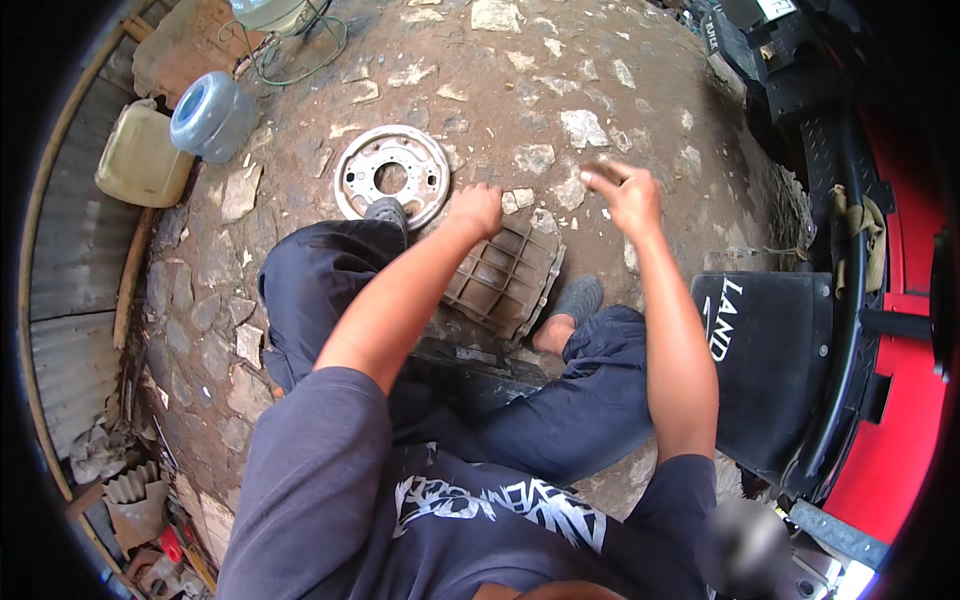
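Observation:
Between my feet a ribbed, dirt-brown metal casing [508,272] lies tilted on the stony ground. At its upper left edge is my left hand [478,209], closed in a fist; its fingers hide whatever they grip. My right hand [632,202] is raised to the right of the casing, apart from it, with the fingers closed. A small brownish thing shows at its fingertips, too blurred to name. Beyond my left shoe [386,211] lies a round, pale metal brake backing plate [428,152] with a large centre hole and smaller holes around it.
At the left stand a clear blue water jug [214,118] and a yellowish jerrycan [146,158] by a corrugated metal wall [75,250]. A red vehicle [905,400] with a black mud flap [765,390] borders my right side. Stones [583,128] are set unevenly into the ground.

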`<state>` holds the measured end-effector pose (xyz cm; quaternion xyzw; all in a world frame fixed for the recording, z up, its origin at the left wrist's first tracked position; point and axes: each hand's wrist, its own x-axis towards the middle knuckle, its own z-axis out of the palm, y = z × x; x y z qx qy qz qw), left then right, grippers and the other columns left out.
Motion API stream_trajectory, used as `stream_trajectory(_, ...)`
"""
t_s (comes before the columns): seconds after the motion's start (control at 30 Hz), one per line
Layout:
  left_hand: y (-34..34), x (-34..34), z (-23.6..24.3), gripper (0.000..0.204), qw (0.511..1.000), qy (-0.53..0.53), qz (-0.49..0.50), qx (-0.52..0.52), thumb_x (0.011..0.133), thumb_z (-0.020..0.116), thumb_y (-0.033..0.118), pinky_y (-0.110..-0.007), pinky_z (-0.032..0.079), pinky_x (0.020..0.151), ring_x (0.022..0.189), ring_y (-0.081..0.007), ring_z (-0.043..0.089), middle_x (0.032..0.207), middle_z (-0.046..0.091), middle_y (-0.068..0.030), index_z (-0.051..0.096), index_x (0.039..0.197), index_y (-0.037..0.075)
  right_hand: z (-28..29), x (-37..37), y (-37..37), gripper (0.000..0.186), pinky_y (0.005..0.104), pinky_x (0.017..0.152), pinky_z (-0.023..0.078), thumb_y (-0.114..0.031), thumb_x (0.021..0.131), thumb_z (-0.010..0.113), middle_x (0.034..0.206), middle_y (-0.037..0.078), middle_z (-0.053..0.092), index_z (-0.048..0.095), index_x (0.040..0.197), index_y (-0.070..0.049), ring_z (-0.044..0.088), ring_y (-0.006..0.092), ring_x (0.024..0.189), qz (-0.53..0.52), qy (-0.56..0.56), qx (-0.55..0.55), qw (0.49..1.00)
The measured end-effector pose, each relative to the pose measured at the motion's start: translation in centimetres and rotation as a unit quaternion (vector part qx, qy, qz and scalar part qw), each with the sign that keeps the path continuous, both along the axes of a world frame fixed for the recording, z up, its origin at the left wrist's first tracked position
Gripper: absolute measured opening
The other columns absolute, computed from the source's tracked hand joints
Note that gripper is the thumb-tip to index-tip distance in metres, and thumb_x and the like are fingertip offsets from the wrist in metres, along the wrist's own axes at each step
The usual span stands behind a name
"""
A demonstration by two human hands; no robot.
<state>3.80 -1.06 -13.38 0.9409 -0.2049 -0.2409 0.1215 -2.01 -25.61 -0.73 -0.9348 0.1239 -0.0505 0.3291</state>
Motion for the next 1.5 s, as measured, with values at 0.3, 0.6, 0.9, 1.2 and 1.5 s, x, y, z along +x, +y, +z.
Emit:
stream_trajectory(0.3,1.4,-10.5,-12.7,0.050,0.966,-0.207,0.101,-0.114,0.103,0.061,0.033,-0.054,0.028,0.130,0.159,-0.0363,0.037,0.163,0.051,-0.0178,0.063,0.147,0.010,-13.0,-1.8,2.5,0.031,0.0438,0.098,0.058,-0.026,0.088,0.086,0.111,0.016,0.081,0.084,0.118,-0.017,0.076,0.0359,0.104,0.051,0.158,-0.098,0.981)
stream_trajectory(0.6,2.4,-10.7,-10.4,0.056,0.969,-0.153,0.107,-0.161,0.084,0.064,0.021,-0.056,0.030,0.128,0.158,-0.0367,0.039,0.159,0.056,-0.0141,0.070,0.138,0.012,-20.6,2.9,2.0,0.021,0.0476,0.098,0.057,-0.020,0.085,0.088,0.107,0.016,0.077,0.086,0.106,-0.016,0.073,0.0361,0.108,0.248,0.262,-0.035,0.932)
stream_trajectory(0.9,2.5,-10.4,-10.3,0.059,0.971,-0.147,0.099,-0.159,0.081,0.064,0.024,-0.056,0.030,0.128,0.157,-0.0367,0.040,0.157,0.057,-0.0140,0.069,0.139,0.013,-21.2,2.1,1.3,0.030,0.0408,0.093,0.063,0.008,0.085,0.071,0.103,0.018,0.078,0.083,0.107,-0.007,0.079,0.0343,0.100,0.278,0.250,0.043,0.927)
stream_trajectory(1.2,2.3,-10.5,-10.5,0.059,0.969,-0.160,0.104,-0.156,0.081,0.064,0.024,-0.057,0.031,0.127,0.157,-0.0339,0.041,0.157,0.058,-0.0119,0.069,0.139,0.014,-21.5,0.7,1.2,0.031,0.0390,0.092,0.064,0.011,0.083,0.069,0.103,0.017,0.080,0.081,0.108,-0.004,0.080,0.0316,0.096,0.246,0.181,0.083,0.949)
stream_trajectory(1.5,2.5,-10.7,-10.4,0.057,0.971,-0.161,0.095,-0.148,0.081,0.066,0.029,-0.055,0.028,0.129,0.156,-0.0335,0.041,0.157,0.058,-0.0127,0.071,0.136,0.013,-21.6,-0.6,2.6,0.020,0.0414,0.086,0.062,-0.005,0.088,0.081,0.104,0.017,0.079,0.082,0.108,-0.009,0.078,0.0329,0.096,0.208,0.156,0.008,0.966)
